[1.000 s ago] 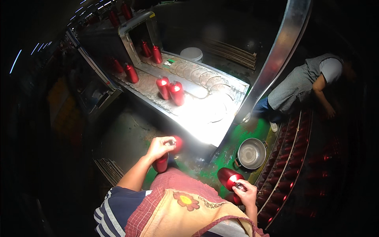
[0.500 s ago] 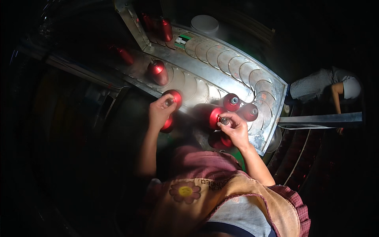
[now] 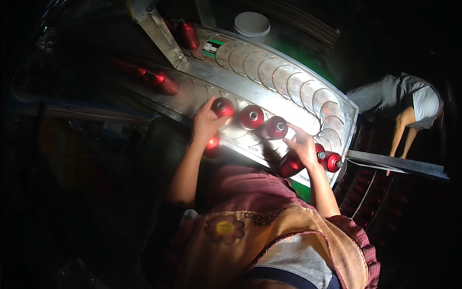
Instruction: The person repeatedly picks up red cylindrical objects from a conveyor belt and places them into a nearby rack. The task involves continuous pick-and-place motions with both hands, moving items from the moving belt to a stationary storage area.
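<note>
My left hand is closed round the side of a shiny red bottle with a bare metal neck, upright over the conveyor. My right hand has thumb and forefinger against the side of another red bottle. Between these two stands a third red bottle, touched by neither hand. Below my left wrist, a red bottle is partly hidden. Close to my right hand are more red bottles, one lying or tilted at its left and one at its right.
The conveyor of overlapping metal plates curves round on the right. Several red bottles stand on its far left part. A metal post rises at the back left. Behind is a white bucket. A co-worker bends over at the right.
Both hands have shifted from the bottles' necks to their sides and moved farther over the conveyor. Bottles on the belt's left have travelled left. The co-worker's arms reach lower.
</note>
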